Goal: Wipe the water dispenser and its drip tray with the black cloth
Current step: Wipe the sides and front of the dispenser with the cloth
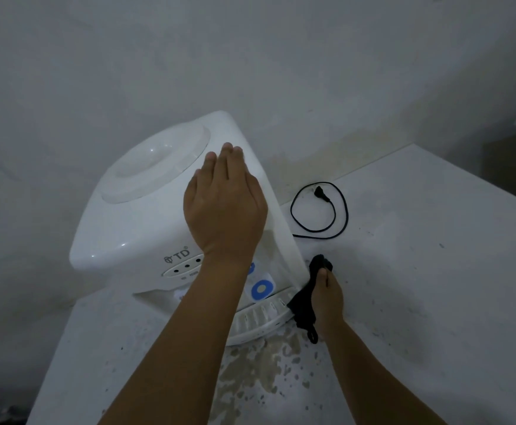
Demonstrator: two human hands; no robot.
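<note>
Black cloth [304, 305] sits at the lower right corner of the water dispenser [134, 216], bunched in my right hand [327, 297]. Fingers curl round it; thumb lies over the top. One dark wad pokes out above the thumb, against the base of the dispenser's right side wall. The rest hangs below the palm, draped over the right end of the drip tray [259, 317], with a small loop dangling at its lowest point. Cloth touches the tray and the side wall from what I can see; the contact under the hand is hidden.

Drip tray is white and slotted, sticking out from the dispenser's front foot. My left forearm crosses over its left part, so only the right stretch shows.

Left hand [224, 204] lies flat on the dispenser's top right shoulder, fingers straight and together, pointing toward the wall [250, 56]. It grasps nothing, only rests there.

Dispenser is white, with a round recessed bottle seat on top. "TD" logo and a row of small dark dots on the front panel. Blue ring markings [262, 290] sit just above the tray.

It stands on a pale, stained counter [419, 271]. Blotchy discoloured patch in front of the tray. Black power cord [319, 211] lies looped on the counter to the right, plug inside the loop, near the cloth hand but apart from it.
</note>
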